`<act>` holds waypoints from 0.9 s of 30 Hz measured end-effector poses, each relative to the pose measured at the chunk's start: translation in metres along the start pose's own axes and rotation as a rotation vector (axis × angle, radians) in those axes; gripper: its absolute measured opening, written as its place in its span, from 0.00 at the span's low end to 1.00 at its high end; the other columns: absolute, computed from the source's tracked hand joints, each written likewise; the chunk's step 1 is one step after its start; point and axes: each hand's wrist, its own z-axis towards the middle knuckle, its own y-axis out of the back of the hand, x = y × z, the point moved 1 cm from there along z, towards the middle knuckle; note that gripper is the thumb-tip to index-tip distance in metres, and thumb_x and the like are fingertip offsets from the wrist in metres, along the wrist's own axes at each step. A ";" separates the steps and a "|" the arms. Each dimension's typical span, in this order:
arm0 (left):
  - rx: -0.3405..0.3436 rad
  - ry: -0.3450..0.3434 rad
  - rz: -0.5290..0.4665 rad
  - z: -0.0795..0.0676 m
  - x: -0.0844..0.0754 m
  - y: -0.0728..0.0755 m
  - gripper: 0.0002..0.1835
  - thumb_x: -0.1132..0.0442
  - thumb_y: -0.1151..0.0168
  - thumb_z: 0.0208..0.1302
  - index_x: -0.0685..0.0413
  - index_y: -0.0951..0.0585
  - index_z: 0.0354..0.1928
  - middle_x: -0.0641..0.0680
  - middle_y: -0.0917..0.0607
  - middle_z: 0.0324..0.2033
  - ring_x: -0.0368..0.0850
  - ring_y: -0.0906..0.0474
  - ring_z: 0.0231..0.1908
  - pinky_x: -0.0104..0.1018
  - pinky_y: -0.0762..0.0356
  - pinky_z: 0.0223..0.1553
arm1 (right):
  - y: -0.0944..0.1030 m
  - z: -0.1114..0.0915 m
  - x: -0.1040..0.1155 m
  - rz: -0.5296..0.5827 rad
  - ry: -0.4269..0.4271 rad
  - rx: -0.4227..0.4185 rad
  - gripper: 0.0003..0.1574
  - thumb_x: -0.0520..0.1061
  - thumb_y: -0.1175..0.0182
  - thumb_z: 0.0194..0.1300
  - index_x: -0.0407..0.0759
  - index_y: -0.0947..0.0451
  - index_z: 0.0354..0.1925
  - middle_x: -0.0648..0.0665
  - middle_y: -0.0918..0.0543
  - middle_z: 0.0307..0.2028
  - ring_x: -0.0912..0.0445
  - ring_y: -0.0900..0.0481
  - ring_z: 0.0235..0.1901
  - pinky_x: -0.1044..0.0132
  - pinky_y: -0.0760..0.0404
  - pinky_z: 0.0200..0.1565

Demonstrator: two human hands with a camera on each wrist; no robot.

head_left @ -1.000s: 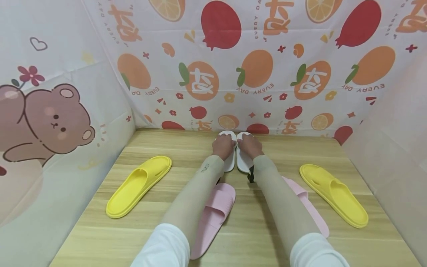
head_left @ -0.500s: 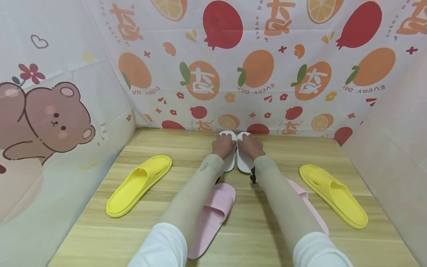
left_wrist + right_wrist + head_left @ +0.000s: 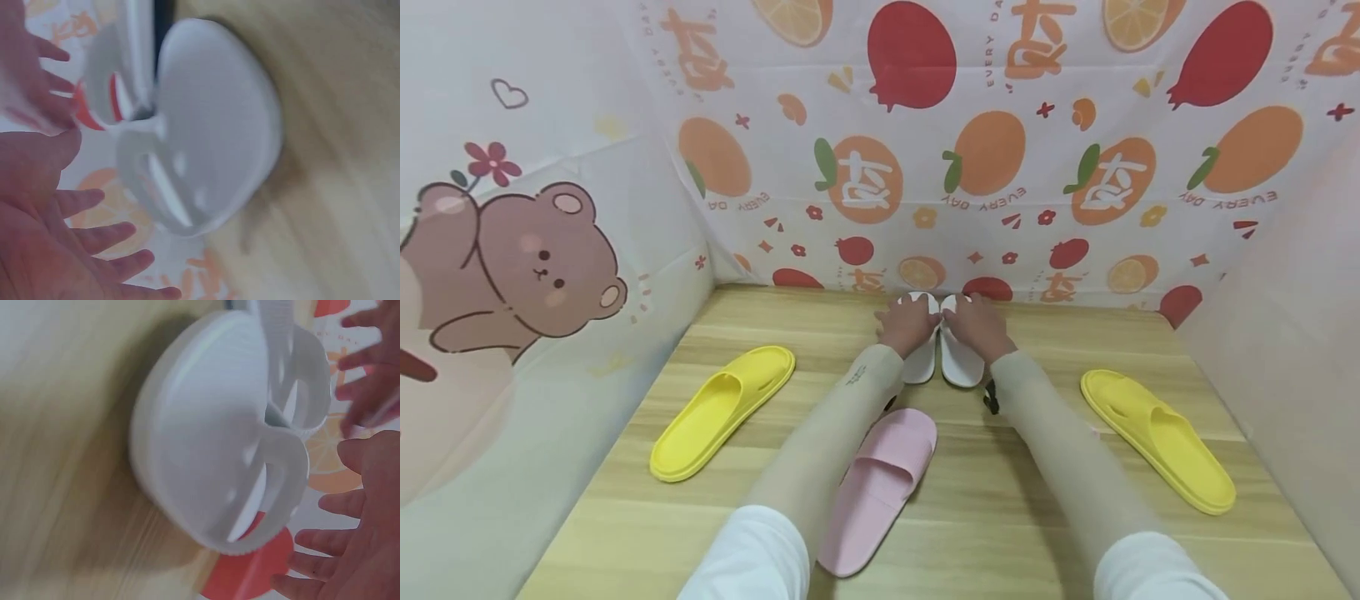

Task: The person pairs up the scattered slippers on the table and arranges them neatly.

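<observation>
Two white slippers stand side by side against the back wall in the head view, the left one (image 3: 919, 365) and the right one (image 3: 961, 367), toes toward the wall. My left hand (image 3: 908, 323) is over the left slipper's strap end with fingers spread. Over the right slipper is my right hand (image 3: 981, 327), its thumb near the other hand. The left wrist view shows the left hand (image 3: 44, 219) with straight fingers, apart from the white slipper (image 3: 219, 112). Likewise, in the right wrist view, the right hand (image 3: 362, 531) has extended fingers and a gap to the white slipper (image 3: 200, 425).
A yellow slipper (image 3: 722, 412) lies at left and another yellow slipper (image 3: 1161, 446) at right on the wooden floor board (image 3: 625, 500). A pink slipper (image 3: 871, 500) lies beside the left forearm. The right forearm hides nearly all of its mate. Printed cloth walls (image 3: 970, 217) surround the board.
Both hands have let go of the white slippers, and their fingers have spread out. The right forearm has shifted right and now covers the right pink slipper. The head view has turned slightly left.
</observation>
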 end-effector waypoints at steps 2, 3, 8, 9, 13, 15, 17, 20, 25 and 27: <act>-0.016 -0.034 0.003 -0.005 -0.004 0.005 0.30 0.39 0.48 0.74 0.47 0.28 0.69 0.63 0.25 0.65 0.66 0.31 0.66 0.74 0.39 0.62 | 0.002 -0.008 -0.003 -0.048 0.023 -0.054 0.34 0.60 0.51 0.76 0.36 0.28 0.64 0.31 0.26 0.60 0.36 0.28 0.62 0.41 0.26 0.60; -0.025 -0.049 0.011 -0.008 -0.006 0.007 0.31 0.39 0.48 0.74 0.48 0.30 0.70 0.63 0.25 0.65 0.65 0.31 0.66 0.74 0.39 0.62 | 0.003 -0.012 -0.005 -0.068 0.038 -0.078 0.33 0.61 0.50 0.76 0.36 0.28 0.63 0.31 0.25 0.58 0.37 0.28 0.60 0.41 0.25 0.59; -0.086 -0.116 0.093 -0.029 -0.006 0.013 0.35 0.36 0.48 0.72 0.46 0.35 0.74 0.61 0.24 0.64 0.64 0.29 0.65 0.70 0.35 0.62 | 0.003 -0.034 -0.009 -0.154 0.141 -0.187 0.31 0.60 0.49 0.76 0.35 0.27 0.59 0.30 0.24 0.53 0.37 0.26 0.55 0.45 0.21 0.53; -0.089 -0.127 0.108 -0.034 -0.006 0.014 0.36 0.36 0.48 0.72 0.46 0.35 0.74 0.60 0.24 0.65 0.63 0.29 0.65 0.70 0.35 0.62 | 0.004 -0.038 -0.009 -0.157 0.152 -0.192 0.31 0.59 0.48 0.76 0.35 0.27 0.60 0.30 0.24 0.54 0.37 0.26 0.55 0.45 0.22 0.54; -0.093 -0.175 0.123 -0.051 -0.008 0.020 0.34 0.37 0.46 0.71 0.44 0.33 0.72 0.57 0.24 0.65 0.61 0.30 0.65 0.68 0.37 0.63 | 0.010 -0.058 -0.014 -0.157 0.152 -0.167 0.33 0.57 0.47 0.75 0.35 0.30 0.65 0.28 0.27 0.62 0.34 0.28 0.62 0.43 0.27 0.62; -0.108 -0.200 0.121 -0.058 -0.010 0.025 0.33 0.37 0.45 0.71 0.44 0.31 0.71 0.56 0.24 0.64 0.61 0.30 0.65 0.68 0.37 0.63 | 0.012 -0.067 -0.018 -0.161 0.151 -0.161 0.34 0.57 0.46 0.74 0.36 0.31 0.67 0.28 0.28 0.63 0.34 0.29 0.64 0.42 0.29 0.64; -0.130 -0.226 0.125 -0.064 -0.012 0.029 0.32 0.36 0.44 0.70 0.44 0.29 0.69 0.55 0.22 0.62 0.60 0.29 0.63 0.67 0.37 0.62 | 0.013 -0.077 -0.021 -0.186 0.177 -0.176 0.34 0.58 0.46 0.74 0.36 0.30 0.65 0.28 0.28 0.62 0.34 0.29 0.63 0.41 0.28 0.62; -0.147 -0.262 0.146 -0.077 -0.014 0.032 0.32 0.35 0.44 0.69 0.44 0.28 0.67 0.54 0.21 0.59 0.59 0.28 0.61 0.65 0.38 0.62 | 0.012 -0.092 -0.024 -0.227 0.238 -0.227 0.33 0.58 0.44 0.73 0.35 0.27 0.63 0.27 0.26 0.57 0.35 0.27 0.57 0.42 0.23 0.55; -0.128 -0.303 0.186 -0.103 -0.011 0.028 0.34 0.33 0.46 0.69 0.44 0.29 0.69 0.55 0.23 0.63 0.59 0.31 0.65 0.68 0.43 0.66 | 0.008 -0.118 -0.027 -0.212 0.247 -0.200 0.36 0.59 0.45 0.74 0.35 0.30 0.66 0.26 0.28 0.61 0.33 0.30 0.61 0.41 0.25 0.58; -0.122 -0.320 0.196 -0.114 -0.010 0.026 0.35 0.33 0.46 0.69 0.43 0.30 0.69 0.56 0.24 0.65 0.60 0.32 0.67 0.70 0.43 0.67 | 0.006 -0.128 -0.029 -0.184 0.215 -0.158 0.37 0.60 0.46 0.74 0.36 0.32 0.68 0.26 0.31 0.65 0.32 0.34 0.67 0.39 0.30 0.64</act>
